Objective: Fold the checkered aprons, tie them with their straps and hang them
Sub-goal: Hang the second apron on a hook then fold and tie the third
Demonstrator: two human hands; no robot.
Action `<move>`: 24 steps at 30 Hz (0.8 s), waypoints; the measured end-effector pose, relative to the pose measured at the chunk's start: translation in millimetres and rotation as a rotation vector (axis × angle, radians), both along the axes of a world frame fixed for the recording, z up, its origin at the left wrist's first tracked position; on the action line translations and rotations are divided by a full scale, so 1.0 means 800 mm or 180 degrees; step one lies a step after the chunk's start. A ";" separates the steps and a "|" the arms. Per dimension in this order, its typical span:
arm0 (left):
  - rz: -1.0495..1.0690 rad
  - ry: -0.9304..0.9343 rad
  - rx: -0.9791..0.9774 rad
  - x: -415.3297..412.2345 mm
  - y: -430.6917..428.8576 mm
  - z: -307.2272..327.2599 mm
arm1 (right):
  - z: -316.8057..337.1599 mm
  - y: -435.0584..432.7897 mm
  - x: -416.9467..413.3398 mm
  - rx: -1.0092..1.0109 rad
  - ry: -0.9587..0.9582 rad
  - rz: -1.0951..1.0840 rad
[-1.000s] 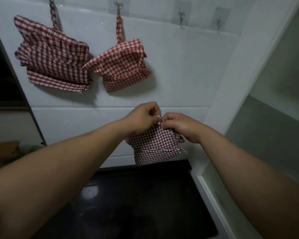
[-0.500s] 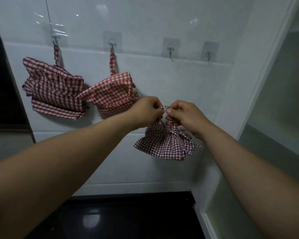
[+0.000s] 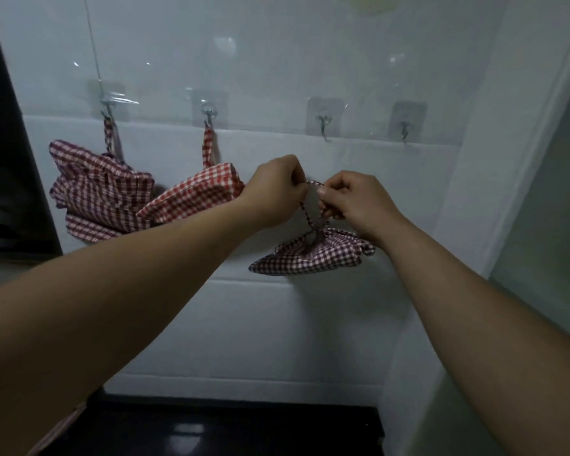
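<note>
A folded, tied dark-red checkered apron [image 3: 313, 256] hangs in the air from its strap loop [image 3: 311, 212]. My left hand [image 3: 277, 189] and my right hand [image 3: 352, 200] each pinch the top of that loop, close together, in front of the white tiled wall. The loop is below and slightly left of an empty hook [image 3: 323, 121]. Another dark-red checkered bundle [image 3: 96, 195] hangs from the far-left hook [image 3: 107, 106]. A brighter red checkered bundle [image 3: 195, 192] hangs from the second hook [image 3: 208, 110].
A fourth hook [image 3: 405, 126] at the right is bare. A white wall corner [image 3: 468, 192] juts out right of my hands. A glossy black counter [image 3: 211, 429] lies below. A dark opening [image 3: 0, 159] borders the left side.
Both hands have lifted the tied apron upward along the wall, from counter level toward the row of hooks. My view has tilted up, bringing all the hooks lower into view.
</note>
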State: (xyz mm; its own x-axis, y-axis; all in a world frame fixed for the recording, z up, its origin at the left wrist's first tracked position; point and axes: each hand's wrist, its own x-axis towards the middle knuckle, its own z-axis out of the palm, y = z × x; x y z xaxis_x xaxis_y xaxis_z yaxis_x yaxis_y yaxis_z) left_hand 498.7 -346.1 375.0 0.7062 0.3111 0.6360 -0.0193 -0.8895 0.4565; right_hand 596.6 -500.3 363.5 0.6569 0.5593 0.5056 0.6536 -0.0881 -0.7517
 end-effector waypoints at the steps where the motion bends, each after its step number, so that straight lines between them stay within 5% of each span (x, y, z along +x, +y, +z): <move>1: -0.0026 -0.0008 0.0014 0.002 -0.001 0.005 | 0.003 0.001 0.002 0.0034 -0.0051 -0.0037; 24: 0.0528 -0.0260 0.0244 0.026 -0.006 0.104 | 0.095 0.026 0.029 0.0410 -0.0758 -0.0833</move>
State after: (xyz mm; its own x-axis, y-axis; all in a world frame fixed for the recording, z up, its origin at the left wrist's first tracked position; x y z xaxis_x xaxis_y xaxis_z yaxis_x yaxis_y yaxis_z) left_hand 519.7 -351.1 458.5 0.5945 0.3672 0.7154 0.0962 -0.9157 0.3902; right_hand 620.0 -479.3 439.4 0.6246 0.3100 0.7168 0.7794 -0.1898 -0.5971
